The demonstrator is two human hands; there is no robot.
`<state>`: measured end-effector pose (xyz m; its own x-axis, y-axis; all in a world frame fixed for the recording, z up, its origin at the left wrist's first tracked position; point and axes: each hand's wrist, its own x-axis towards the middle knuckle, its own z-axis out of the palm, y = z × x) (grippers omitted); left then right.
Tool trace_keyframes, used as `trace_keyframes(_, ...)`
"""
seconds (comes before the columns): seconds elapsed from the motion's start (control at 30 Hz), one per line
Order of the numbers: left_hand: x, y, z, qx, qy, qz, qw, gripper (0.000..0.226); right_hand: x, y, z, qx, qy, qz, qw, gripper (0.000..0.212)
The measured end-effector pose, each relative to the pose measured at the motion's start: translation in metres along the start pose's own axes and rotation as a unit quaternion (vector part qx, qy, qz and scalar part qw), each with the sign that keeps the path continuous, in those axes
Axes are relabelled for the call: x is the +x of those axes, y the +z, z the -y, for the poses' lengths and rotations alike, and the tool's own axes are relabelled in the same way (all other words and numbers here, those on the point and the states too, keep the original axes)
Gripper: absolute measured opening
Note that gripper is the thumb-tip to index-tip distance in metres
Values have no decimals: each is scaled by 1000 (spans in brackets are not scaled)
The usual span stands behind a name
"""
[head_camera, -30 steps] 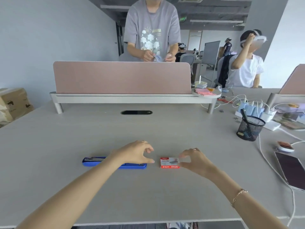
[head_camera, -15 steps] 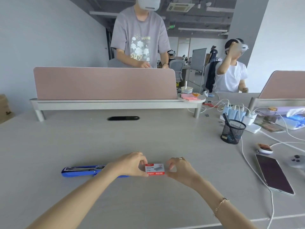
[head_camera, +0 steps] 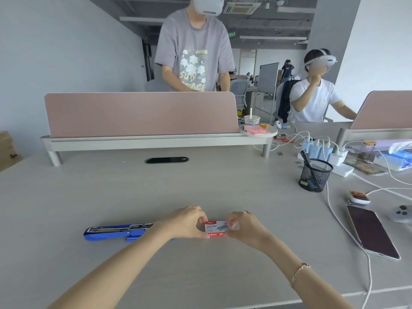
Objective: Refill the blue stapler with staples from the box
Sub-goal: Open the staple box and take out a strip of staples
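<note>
A small red and white staple box (head_camera: 216, 228) is held just above the grey desk (head_camera: 200, 181), pinched at both ends. My left hand (head_camera: 186, 223) grips its left end and my right hand (head_camera: 246, 226) grips its right end. The blue stapler (head_camera: 111, 233) lies on the desk to the left, swung open flat with its metal staple channel facing up. Its right end is hidden behind my left wrist.
A black mesh pen cup (head_camera: 314, 175) stands at the right, with a power strip and chargers (head_camera: 323, 152) behind it. A tablet (head_camera: 372, 234), a white cable (head_camera: 347, 233) and a controller (head_camera: 401, 214) lie far right. A pink divider (head_camera: 140, 113) crosses the desk; two people are beyond it.
Both hands have closed in on the staple box from either side and lifted it slightly. The view has tilted up and shifted right. The stapler has not moved.
</note>
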<state>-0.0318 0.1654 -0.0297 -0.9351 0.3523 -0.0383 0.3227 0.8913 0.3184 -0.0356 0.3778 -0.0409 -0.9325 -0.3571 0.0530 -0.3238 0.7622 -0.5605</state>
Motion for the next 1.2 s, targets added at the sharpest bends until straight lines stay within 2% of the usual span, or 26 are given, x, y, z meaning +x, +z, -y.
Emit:
trace_keyframes(0.37, -6, -2, -1, -1, -8, -1, 1000, 44, 2, 1, 0, -20, -6, 8, 1000, 27)
trace_keyframes(0.83, -21, -12, 22, 47, -21, 16, 999, 41, 2, 0, -1, -64, -15, 16, 998, 28)
trace_keyframes(1.2, -27, -12, 34, 29, -27, 19, 999, 44, 0, 1, 1, -64, -14, 17, 998, 28)
